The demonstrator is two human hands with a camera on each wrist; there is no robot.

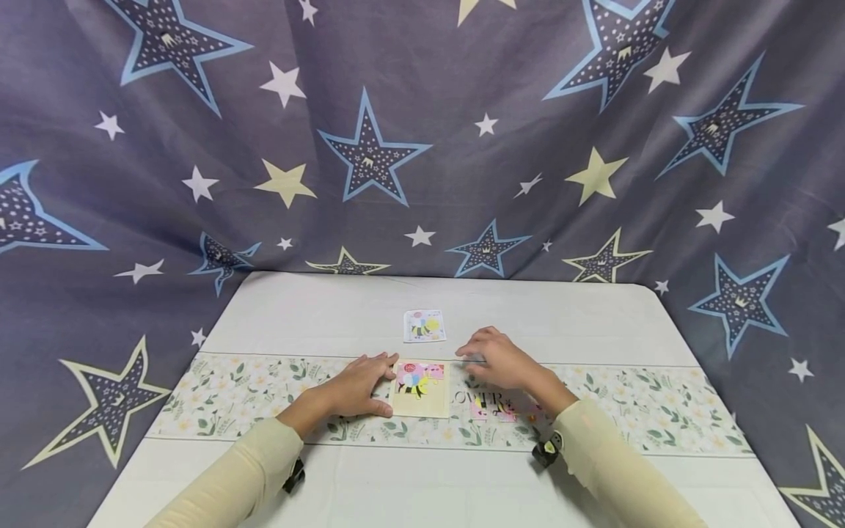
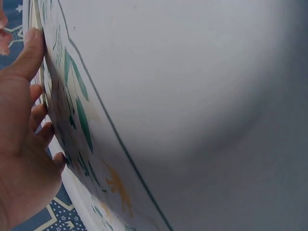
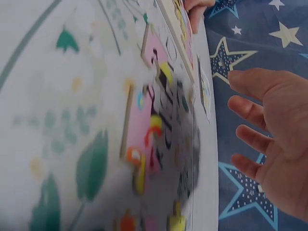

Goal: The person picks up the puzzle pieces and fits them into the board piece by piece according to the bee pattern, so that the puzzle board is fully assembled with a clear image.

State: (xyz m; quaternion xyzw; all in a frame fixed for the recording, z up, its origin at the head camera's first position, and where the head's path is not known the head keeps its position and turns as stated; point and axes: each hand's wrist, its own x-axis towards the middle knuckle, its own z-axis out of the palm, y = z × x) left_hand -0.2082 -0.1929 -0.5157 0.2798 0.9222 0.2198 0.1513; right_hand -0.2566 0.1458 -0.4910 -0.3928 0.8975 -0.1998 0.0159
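A square wooden jigsaw tray lies on the table, its upper part filled with pieces showing a yellow-and-black bee. My left hand rests at the tray's left edge, thumb near the lower corner and fingertips near the upper one. In the left wrist view, the thumb lies along the tray's side. Right of the tray, my right hand hovers over the table with loosely bent fingers and nothing in them. Below it lie loose pink puzzle pieces, partly hidden by the arm in the head view.
A picture card with the same bee lies behind the tray. A floral runner with printed lettering crosses the white table. A dark star-patterned curtain hangs behind and at both sides.
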